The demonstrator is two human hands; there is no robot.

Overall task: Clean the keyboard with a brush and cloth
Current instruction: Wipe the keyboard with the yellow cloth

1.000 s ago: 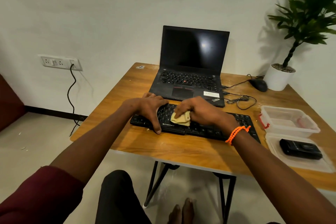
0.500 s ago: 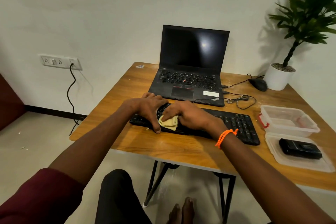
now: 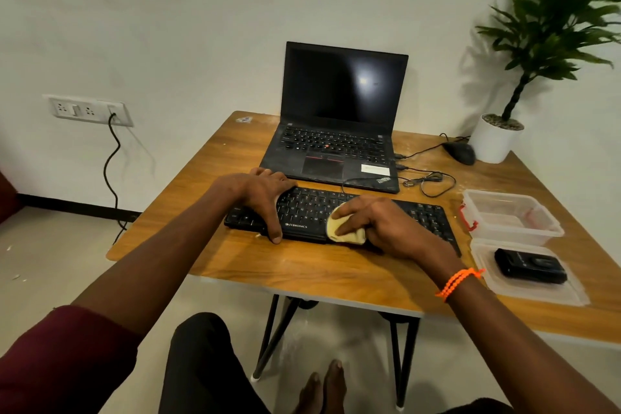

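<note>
Pressing one cloth (image 3: 346, 231) on one keyboard (image 3: 339, 212): right hand (image 3: 386, 227); left hand (image 3: 260, 193) steadies.

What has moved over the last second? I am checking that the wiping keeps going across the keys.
The right hand slid the cloth left along the keyboard, then back right toward the middle, now at the front edge. It kept pressing the cloth throughout. The left hand stayed braced over the keyboard's left end. The laptop and the container did not move.
</note>
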